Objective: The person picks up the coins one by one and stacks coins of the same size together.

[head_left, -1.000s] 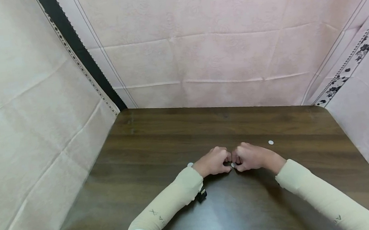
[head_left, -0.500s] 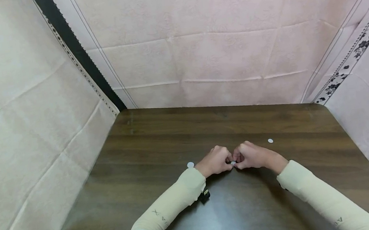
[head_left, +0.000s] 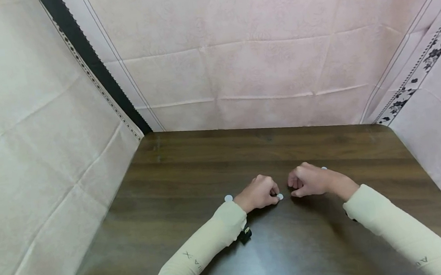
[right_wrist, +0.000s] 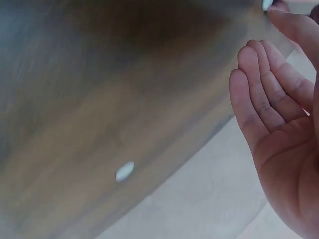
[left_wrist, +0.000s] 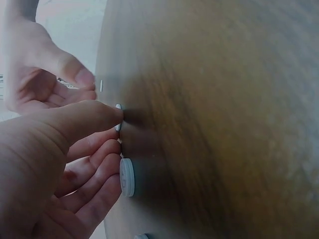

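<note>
My left hand (head_left: 258, 193) is low over the brown table and pinches a small white disc (head_left: 280, 196) at the tips of thumb and forefinger. The left wrist view shows this disc (left_wrist: 118, 117) edge-on by the thumb tip. Under the other fingers is a thicker pale round piece (left_wrist: 128, 178) with a ridged edge. My right hand (head_left: 309, 179) is apart from the left, a short way to its right. Its fingers (right_wrist: 242, 92) are loosely bent and hold nothing.
On the wooden table (head_left: 191, 167), one white disc (head_left: 228, 198) lies beside my left wrist. Another white disc (head_left: 324, 168) is partly hidden behind my right wrist. Pale cloth (head_left: 258, 71) hangs behind the table and at both sides.
My right hand has come away from the left hand and the disc, moving right and slightly back. The left hand has stayed nearly in place with the disc at its fingertips.
</note>
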`<state>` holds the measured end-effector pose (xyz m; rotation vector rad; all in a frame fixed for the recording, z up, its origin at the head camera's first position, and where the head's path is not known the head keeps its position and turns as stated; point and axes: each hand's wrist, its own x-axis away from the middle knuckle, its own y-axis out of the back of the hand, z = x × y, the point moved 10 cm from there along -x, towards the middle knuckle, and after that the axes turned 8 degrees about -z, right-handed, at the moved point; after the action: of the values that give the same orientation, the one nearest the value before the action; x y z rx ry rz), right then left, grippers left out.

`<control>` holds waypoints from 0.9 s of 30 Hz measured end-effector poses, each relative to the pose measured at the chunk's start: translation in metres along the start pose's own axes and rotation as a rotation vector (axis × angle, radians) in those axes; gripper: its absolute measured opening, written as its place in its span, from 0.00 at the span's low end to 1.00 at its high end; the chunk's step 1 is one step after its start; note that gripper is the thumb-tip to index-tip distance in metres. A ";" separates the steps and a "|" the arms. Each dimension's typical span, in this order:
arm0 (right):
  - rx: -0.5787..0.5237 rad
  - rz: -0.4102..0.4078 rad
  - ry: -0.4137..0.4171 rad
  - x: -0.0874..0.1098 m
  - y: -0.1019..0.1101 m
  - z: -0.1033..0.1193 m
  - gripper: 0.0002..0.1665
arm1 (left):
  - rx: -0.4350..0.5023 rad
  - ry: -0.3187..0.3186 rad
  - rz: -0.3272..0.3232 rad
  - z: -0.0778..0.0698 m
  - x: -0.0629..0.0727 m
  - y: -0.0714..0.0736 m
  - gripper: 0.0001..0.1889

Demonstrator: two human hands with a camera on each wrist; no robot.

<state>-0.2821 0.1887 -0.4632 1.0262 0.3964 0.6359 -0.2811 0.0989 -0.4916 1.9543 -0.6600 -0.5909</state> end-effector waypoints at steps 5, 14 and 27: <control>0.067 -0.016 -0.041 0.011 0.026 -0.014 0.09 | 0.024 0.021 0.016 0.000 0.002 0.000 0.07; 0.140 -0.046 -0.150 0.024 0.066 -0.052 0.09 | 0.024 0.016 0.032 0.000 0.002 -0.001 0.08; 0.210 -0.071 -0.199 0.033 0.072 -0.098 0.12 | 0.035 0.041 0.043 0.004 0.003 -0.002 0.07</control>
<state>-0.3359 0.3009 -0.4466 1.2577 0.3279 0.4293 -0.2809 0.0955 -0.4953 1.9749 -0.6892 -0.5150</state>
